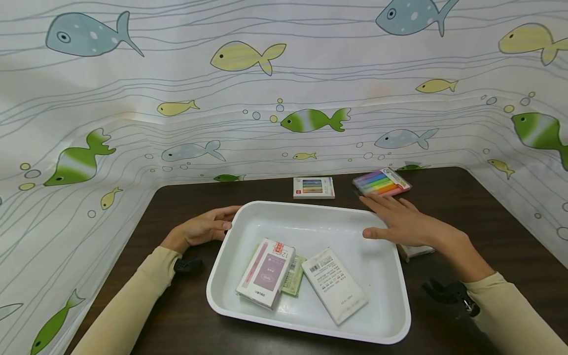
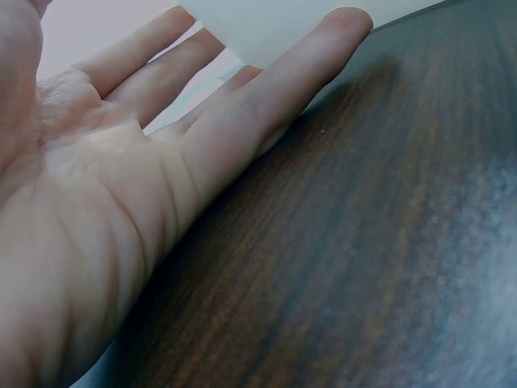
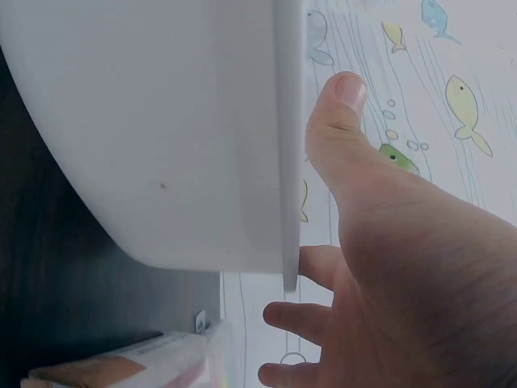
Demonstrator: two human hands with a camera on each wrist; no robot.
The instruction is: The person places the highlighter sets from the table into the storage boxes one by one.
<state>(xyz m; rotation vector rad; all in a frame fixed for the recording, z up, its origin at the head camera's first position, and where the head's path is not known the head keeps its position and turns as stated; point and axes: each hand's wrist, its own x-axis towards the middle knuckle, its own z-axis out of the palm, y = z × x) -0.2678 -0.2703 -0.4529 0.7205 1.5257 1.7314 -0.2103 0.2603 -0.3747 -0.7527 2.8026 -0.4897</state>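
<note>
A white plastic tray (image 1: 381, 276) stands on the table with several small boxes inside. My left hand (image 1: 204, 228) is at its left side, fingers extended; in the left wrist view the fingertips reach the tray wall (image 2: 266, 32). My right hand (image 1: 401, 222) is over the back right corner with fingers straight and thumb spread. The right wrist view shows that hand (image 3: 388, 234) beside the rim, holding nothing. In the tray, a white and purple box (image 1: 268, 273) lies partly on a green box (image 1: 293, 278). A white printed box (image 1: 335, 286) lies to their right.
Behind the tray on the dark table (image 1: 186, 296) lie a white box with a coloured window (image 1: 313, 188) and a pack of coloured markers (image 1: 381, 181). A pale object (image 1: 417, 250) lies partly hidden under my right hand. A fish-print cloth (image 1: 248, 98) surrounds the table.
</note>
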